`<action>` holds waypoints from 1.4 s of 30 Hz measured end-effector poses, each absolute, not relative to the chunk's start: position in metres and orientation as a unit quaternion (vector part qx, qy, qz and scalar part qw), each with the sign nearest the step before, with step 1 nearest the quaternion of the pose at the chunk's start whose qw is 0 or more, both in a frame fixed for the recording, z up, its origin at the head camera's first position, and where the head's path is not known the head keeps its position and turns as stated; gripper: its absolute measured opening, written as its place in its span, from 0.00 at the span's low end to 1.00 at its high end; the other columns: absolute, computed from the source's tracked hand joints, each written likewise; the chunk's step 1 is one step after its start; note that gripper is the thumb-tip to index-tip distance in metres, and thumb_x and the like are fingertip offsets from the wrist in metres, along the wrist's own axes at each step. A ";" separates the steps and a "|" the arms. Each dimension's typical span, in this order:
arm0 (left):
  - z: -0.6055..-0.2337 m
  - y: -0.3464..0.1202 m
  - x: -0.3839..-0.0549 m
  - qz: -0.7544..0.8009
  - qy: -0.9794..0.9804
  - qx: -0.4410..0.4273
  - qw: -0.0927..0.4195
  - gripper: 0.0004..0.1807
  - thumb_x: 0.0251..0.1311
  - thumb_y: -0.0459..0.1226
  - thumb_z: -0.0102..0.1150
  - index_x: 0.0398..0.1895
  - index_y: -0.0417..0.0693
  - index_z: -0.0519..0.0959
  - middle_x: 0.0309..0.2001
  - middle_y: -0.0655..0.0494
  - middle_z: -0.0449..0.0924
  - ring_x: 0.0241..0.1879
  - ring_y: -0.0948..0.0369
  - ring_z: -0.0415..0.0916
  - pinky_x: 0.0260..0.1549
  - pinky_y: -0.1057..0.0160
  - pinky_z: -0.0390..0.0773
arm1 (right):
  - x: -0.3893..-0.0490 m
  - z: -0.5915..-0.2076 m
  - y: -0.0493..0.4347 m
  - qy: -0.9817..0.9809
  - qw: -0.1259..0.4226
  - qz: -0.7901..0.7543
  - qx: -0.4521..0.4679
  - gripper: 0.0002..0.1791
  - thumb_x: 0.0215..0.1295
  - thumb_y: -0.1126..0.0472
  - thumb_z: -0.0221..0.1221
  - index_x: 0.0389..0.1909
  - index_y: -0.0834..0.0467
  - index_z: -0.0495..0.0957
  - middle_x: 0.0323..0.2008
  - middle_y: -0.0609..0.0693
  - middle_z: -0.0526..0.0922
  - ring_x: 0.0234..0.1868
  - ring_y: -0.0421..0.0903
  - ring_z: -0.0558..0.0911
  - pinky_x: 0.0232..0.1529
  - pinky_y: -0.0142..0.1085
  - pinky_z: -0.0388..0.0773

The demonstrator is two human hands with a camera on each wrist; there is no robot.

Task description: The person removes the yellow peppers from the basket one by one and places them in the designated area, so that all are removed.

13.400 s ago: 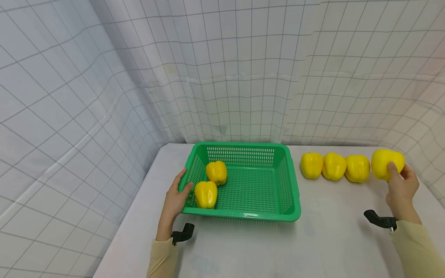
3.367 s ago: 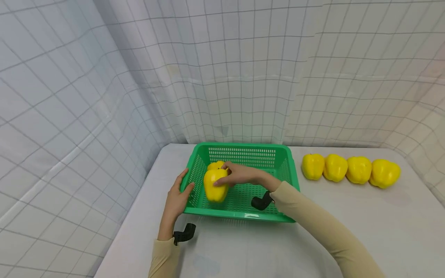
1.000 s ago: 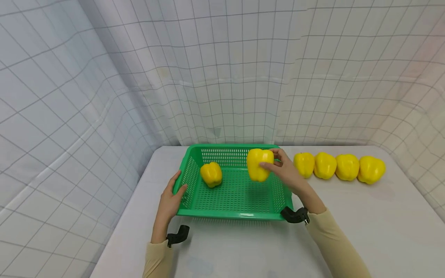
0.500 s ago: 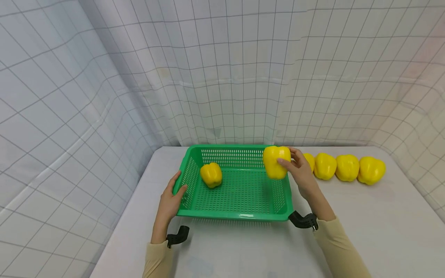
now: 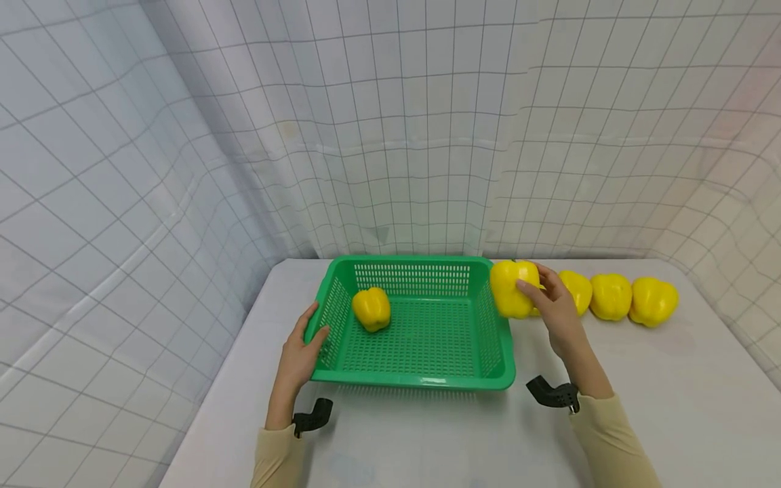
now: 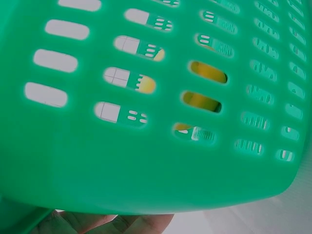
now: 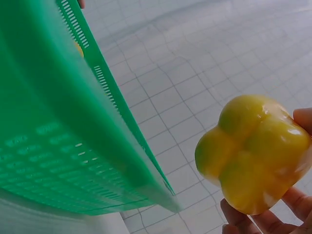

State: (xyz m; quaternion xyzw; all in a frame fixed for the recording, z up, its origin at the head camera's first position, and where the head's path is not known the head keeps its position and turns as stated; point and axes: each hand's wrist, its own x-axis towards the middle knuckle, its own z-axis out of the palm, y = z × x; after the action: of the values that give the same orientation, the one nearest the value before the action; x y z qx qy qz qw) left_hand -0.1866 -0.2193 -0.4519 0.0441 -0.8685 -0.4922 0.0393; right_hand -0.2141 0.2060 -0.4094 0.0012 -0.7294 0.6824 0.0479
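Observation:
My left hand (image 5: 299, 356) holds the left rim of a green plastic basket (image 5: 415, 381), with the thumb over the rim and the fingers along the outside. In the left wrist view its fingers (image 6: 151, 223) show at the edge of the basket wall (image 6: 146, 170). My right hand (image 5: 558, 308) grips a yellow bell pepper (image 5: 512, 288) between thumb and fingers, raised beside the basket's right rim. The lobed end of this pepper (image 7: 253, 156) faces the right wrist camera. Inside the basket, toward the left, lies one yellow bell pepper (image 5: 371, 309).
Several more yellow bell peppers (image 5: 610, 297) stand in a row at the back right of the white table (image 5: 610, 379). The held pepper and right hand partly hide the row's left end. White gridded curtains (image 5: 403, 135) enclose the table behind and at the sides.
Over the last seconds my right hand has lifted one of two bell peppers from the basket and carried it right, past the right rim. My left hand has stayed on the left rim.

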 end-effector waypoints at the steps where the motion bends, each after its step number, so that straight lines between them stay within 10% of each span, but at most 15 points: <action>1: -0.452 -0.219 -0.187 -0.493 -0.868 0.045 0.039 0.31 0.70 0.45 0.48 0.74 0.60 0.53 0.70 0.43 0.55 0.53 0.46 0.66 0.47 0.44 0.65 | -0.214 -0.411 0.209 -0.730 0.050 0.682 -0.006 0.33 0.65 0.47 0.58 0.67 0.56 0.62 0.55 0.48 0.67 0.49 0.44 0.69 0.45 0.28 0.70; 20: -0.454 -0.220 -0.187 -0.497 -0.865 0.042 0.045 0.31 0.70 0.44 0.48 0.74 0.59 0.53 0.70 0.43 0.54 0.56 0.45 0.65 0.48 0.43 0.65 | -0.206 -0.438 0.251 -0.789 0.011 0.612 -0.053 0.46 0.66 0.41 0.54 0.73 0.64 0.48 0.64 0.64 0.60 0.51 0.46 0.68 0.48 0.29 0.67; 31: -0.455 -0.221 -0.186 -0.500 -0.864 0.044 0.043 0.32 0.70 0.46 0.48 0.74 0.60 0.53 0.70 0.43 0.55 0.56 0.45 0.65 0.49 0.43 0.65 | -0.208 -0.457 0.267 -0.800 -0.038 0.597 -0.054 0.49 0.64 0.43 0.58 0.72 0.67 0.46 0.66 0.68 0.53 0.61 0.62 0.59 0.60 0.54 0.58; 42: -0.456 -0.220 -0.188 -0.498 -0.865 0.043 0.046 0.31 0.70 0.45 0.49 0.74 0.61 0.54 0.69 0.43 0.56 0.54 0.45 0.67 0.47 0.44 0.66 | -0.210 -0.472 0.279 -0.827 -0.055 0.559 -0.036 0.47 0.65 0.41 0.55 0.71 0.69 0.48 0.65 0.69 0.55 0.58 0.59 0.65 0.53 0.42 0.69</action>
State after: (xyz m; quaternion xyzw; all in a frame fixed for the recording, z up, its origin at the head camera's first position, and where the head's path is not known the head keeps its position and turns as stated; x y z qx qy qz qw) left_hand -0.1879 -0.2201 -0.4563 0.0435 -0.8648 -0.4980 0.0461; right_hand -0.2096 0.2790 -0.4717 -0.0356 -0.8265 0.5591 -0.0548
